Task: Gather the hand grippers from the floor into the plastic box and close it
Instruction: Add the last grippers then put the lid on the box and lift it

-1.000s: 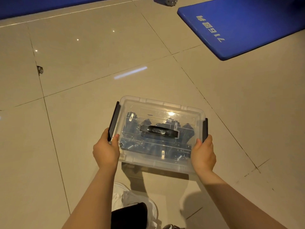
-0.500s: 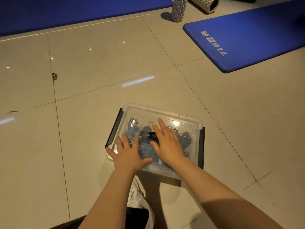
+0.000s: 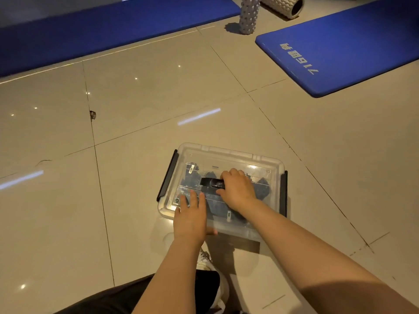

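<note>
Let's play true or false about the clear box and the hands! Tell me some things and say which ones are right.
1. The lid is on the plastic box. True.
2. The box sits on a blue mat. False: it sits on the tiled floor; the blue mat lies farther away.
3. The right hand is at the black handle in the middle of the lid. True.
4. The left hand is lifting a foam roller. False: it rests flat on the lid's near corner; the foam rollers stand far off.
5. Dark hand grippers show through the clear plastic. True.
</note>
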`<state>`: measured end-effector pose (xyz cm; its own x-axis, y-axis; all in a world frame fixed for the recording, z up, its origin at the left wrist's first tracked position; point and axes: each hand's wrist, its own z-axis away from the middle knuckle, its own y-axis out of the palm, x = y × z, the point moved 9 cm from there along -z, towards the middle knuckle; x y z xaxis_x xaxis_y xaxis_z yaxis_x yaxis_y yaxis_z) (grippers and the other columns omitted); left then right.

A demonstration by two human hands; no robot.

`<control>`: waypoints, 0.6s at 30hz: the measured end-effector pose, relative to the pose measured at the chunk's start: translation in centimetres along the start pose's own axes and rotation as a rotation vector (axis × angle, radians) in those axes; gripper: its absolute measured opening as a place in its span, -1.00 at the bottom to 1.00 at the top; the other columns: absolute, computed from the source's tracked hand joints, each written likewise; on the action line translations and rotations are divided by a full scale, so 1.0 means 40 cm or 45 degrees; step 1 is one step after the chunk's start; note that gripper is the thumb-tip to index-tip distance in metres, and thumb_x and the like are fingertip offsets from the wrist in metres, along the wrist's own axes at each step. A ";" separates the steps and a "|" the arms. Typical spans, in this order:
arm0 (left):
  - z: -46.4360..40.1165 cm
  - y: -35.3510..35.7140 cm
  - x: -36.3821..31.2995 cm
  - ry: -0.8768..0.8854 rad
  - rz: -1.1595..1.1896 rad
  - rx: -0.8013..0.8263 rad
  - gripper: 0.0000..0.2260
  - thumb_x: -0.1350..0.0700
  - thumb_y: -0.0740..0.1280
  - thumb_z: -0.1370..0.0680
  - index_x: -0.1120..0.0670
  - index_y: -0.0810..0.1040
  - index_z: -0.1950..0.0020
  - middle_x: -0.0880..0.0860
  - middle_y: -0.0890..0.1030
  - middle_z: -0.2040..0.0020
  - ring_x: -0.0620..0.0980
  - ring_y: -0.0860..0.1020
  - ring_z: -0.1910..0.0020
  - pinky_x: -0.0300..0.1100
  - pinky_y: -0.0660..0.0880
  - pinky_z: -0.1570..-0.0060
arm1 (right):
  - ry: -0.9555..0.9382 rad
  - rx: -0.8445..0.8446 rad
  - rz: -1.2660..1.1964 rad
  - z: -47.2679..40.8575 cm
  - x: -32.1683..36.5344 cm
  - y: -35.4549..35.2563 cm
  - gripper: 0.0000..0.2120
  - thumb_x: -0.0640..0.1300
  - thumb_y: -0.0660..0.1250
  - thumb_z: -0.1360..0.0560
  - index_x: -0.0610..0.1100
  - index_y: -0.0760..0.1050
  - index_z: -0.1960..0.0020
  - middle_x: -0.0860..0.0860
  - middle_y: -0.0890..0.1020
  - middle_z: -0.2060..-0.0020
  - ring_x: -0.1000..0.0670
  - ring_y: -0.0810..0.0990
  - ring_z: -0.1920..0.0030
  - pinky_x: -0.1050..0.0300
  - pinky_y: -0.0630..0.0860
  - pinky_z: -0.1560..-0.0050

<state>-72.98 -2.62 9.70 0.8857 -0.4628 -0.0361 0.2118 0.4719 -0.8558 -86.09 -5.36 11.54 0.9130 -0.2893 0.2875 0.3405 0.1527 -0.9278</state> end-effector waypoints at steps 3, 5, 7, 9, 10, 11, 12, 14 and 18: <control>0.008 -0.007 -0.027 0.063 -0.054 -0.041 -0.16 -0.15 0.39 -0.44 0.04 -0.04 -0.53 0.14 0.02 -0.54 0.27 0.01 -0.49 0.05 0.33 -0.32 | 0.024 0.000 0.069 0.016 -0.006 -0.002 -0.66 -0.03 0.28 -0.55 -0.18 0.39 -0.25 -0.13 0.46 -0.19 -0.15 0.39 -0.20 0.04 0.35 -0.16; 0.017 -0.006 -0.058 0.119 -0.109 -0.015 -0.17 -0.09 0.43 -0.43 0.03 0.00 -0.52 0.17 0.10 -0.50 0.30 0.10 -0.45 0.04 0.44 -0.19 | 0.035 -0.003 0.067 0.044 -0.023 -0.004 -0.66 -0.02 0.27 -0.55 -0.17 0.39 -0.25 -0.13 0.46 -0.18 -0.14 0.39 -0.20 0.05 0.36 -0.13; 0.022 -0.009 -0.106 0.204 -0.203 0.002 -0.18 -0.06 0.46 -0.41 0.05 0.04 -0.50 0.20 0.17 -0.45 0.30 0.20 -0.39 0.03 0.47 -0.10 | 0.082 -0.001 0.051 0.081 -0.068 -0.011 -0.65 0.00 0.27 -0.55 -0.16 0.39 -0.24 -0.12 0.46 -0.18 -0.13 0.40 -0.19 0.06 0.37 -0.09; 0.025 -0.008 -0.172 0.309 -0.268 0.021 -0.19 -0.03 0.48 -0.39 0.07 0.09 -0.48 0.22 0.21 -0.42 0.28 0.27 -0.35 0.03 0.47 -0.08 | 0.145 -0.008 0.045 0.130 -0.130 -0.027 -0.65 0.02 0.26 -0.55 -0.15 0.39 -0.25 -0.11 0.47 -0.17 -0.11 0.41 -0.18 0.06 0.38 -0.09; 0.026 -0.005 -0.210 0.367 -0.288 0.040 -0.20 -0.03 0.49 -0.39 0.07 0.11 -0.47 0.22 0.22 -0.42 0.28 0.28 -0.34 0.03 0.47 -0.09 | 0.175 -0.014 0.056 0.158 -0.167 -0.034 -0.64 0.03 0.26 -0.55 -0.14 0.39 -0.25 -0.11 0.47 -0.18 -0.11 0.42 -0.17 0.05 0.39 -0.09; 0.028 -0.004 -0.251 0.427 -0.309 0.058 -0.22 -0.03 0.49 -0.39 0.07 0.13 -0.47 0.21 0.23 -0.42 0.27 0.29 -0.33 0.04 0.47 -0.12 | 0.204 -0.020 0.066 0.188 -0.205 -0.040 -0.64 0.04 0.25 -0.55 -0.14 0.38 -0.25 -0.10 0.47 -0.18 -0.11 0.43 -0.17 0.05 0.40 -0.08; 0.032 -0.004 -0.294 0.486 -0.326 0.070 -0.24 -0.03 0.48 -0.40 0.06 0.15 -0.47 0.19 0.23 -0.42 0.25 0.29 -0.34 0.05 0.46 -0.15 | 0.247 -0.020 0.069 0.220 -0.247 -0.045 -0.63 0.05 0.25 -0.55 -0.14 0.38 -0.26 -0.10 0.47 -0.18 -0.11 0.44 -0.17 0.04 0.41 -0.08; 0.043 -0.013 -0.385 0.603 -0.336 0.060 -0.31 -0.04 0.45 -0.43 0.03 0.21 -0.46 0.14 0.24 -0.44 0.19 0.31 -0.35 0.04 0.45 -0.19 | 0.355 -0.027 0.041 0.290 -0.335 -0.061 -0.63 0.07 0.24 -0.55 -0.13 0.38 -0.25 -0.09 0.47 -0.18 -0.10 0.46 -0.16 0.06 0.41 -0.05; 0.084 -0.077 -0.600 0.821 -0.262 -0.026 -0.47 -0.01 0.38 -0.48 -0.01 0.31 -0.42 0.04 0.39 -0.35 0.08 0.44 -0.26 -0.02 0.49 -0.11 | 0.565 -0.067 -0.056 0.457 -0.526 -0.102 -0.61 0.09 0.24 -0.55 -0.15 0.39 -0.24 -0.08 0.47 -0.15 -0.10 0.48 -0.12 0.05 0.41 0.01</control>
<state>-93.51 9.55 14.93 0.4030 -0.8999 -0.1666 0.3364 0.3150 -0.8875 -102.57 17.39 13.65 0.7096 -0.6733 0.2077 0.3545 0.0864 -0.9310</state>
